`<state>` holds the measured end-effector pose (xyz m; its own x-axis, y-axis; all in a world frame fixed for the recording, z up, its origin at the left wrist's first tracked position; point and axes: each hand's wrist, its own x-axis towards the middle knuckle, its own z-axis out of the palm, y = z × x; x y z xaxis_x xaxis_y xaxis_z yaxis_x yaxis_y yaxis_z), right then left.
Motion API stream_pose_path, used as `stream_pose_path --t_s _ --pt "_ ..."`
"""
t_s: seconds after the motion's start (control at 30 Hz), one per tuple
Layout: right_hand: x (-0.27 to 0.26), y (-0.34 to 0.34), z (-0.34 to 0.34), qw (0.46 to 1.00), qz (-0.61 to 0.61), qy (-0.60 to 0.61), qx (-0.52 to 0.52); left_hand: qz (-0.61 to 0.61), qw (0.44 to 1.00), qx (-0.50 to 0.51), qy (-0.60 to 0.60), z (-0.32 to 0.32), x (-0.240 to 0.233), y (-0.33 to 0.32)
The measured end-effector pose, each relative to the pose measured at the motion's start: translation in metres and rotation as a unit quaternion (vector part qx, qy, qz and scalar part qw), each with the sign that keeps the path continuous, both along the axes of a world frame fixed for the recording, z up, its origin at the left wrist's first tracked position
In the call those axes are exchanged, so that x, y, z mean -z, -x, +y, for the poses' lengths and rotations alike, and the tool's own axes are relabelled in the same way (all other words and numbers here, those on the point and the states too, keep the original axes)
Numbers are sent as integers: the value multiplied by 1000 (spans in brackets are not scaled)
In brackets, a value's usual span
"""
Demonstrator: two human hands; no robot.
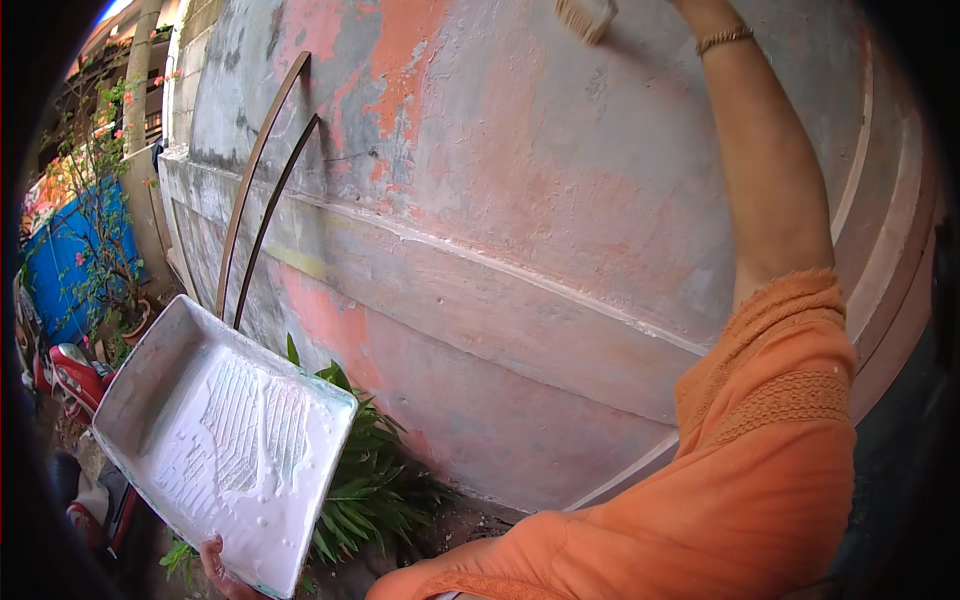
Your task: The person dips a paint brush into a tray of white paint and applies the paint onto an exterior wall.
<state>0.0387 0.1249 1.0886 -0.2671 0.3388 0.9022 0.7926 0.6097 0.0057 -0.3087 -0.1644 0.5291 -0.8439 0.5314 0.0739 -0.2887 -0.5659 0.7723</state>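
Note:
My left hand (219,571) grips the near edge of a paint tray (341,409), its thumb over the rim. Wet white paint (247,450) coats the tray's ribbed slope, and its deep end tilts away to the upper left. My right arm (772,157), with a bracelet (724,40) at the wrist, reaches up along the wall; the hand itself is cut off by the top edge. Left of that wrist, the pale, fibrous end of a paint roller or brush (587,19) shows against the wall. The wall (540,187) bears patchy grey, pink and orange paint.
Two narrow curved-looking strips (259,169) lean on the wall beyond the tray. A leafy green plant (360,480) grows at the wall's foot. At left stand a flowering potted shrub (112,247), a blue panel (64,259) and a red motorbike (79,375). A ledge (480,255) crosses the wall.

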Motion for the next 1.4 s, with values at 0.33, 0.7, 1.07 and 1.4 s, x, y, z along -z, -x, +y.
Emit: stream_pose_path --t_s 0.33,0.7,1.07,1.4 --pt "103 41 79 904 -227 -355 68 -66 996 48 45 10 6 91" --pt "246 63 -3 988 -101 97 -63 -54 994 89 27 3 -1 171" --pt "123 95 -28 932 -118 -341 30 -44 991 123 27 -2 -15 214" --pt "399 143 -70 972 -188 -52 131 -106 987 114 32 -46 -18 246"
